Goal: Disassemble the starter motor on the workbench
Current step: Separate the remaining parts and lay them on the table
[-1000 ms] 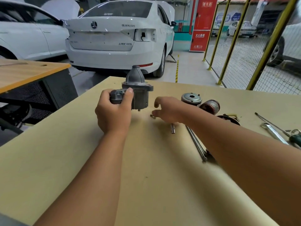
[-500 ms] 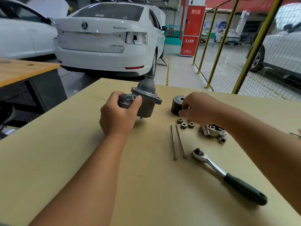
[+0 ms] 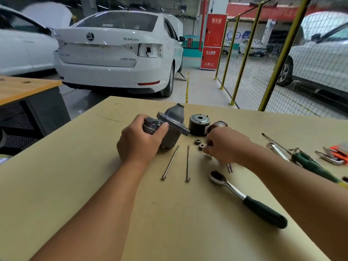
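At mid-bench I see the left hand [image 3: 140,141] gripping the starter motor housing [image 3: 170,127], tilted off the workbench [image 3: 75,185]. Right of it, the right hand [image 3: 225,145] curls its fingers at the small gears [image 3: 199,144]; whether it holds one I cannot tell. Nearer lie two long bolts [image 3: 178,162] and a ratchet [image 3: 246,198]; farther, the black casing [image 3: 199,124].

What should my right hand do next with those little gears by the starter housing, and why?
Probably set its piece down beside the two small gears and let go. The right hand is curled at the gear nearer it, what it pinches is hidden, while the left hand grips the starter housing.
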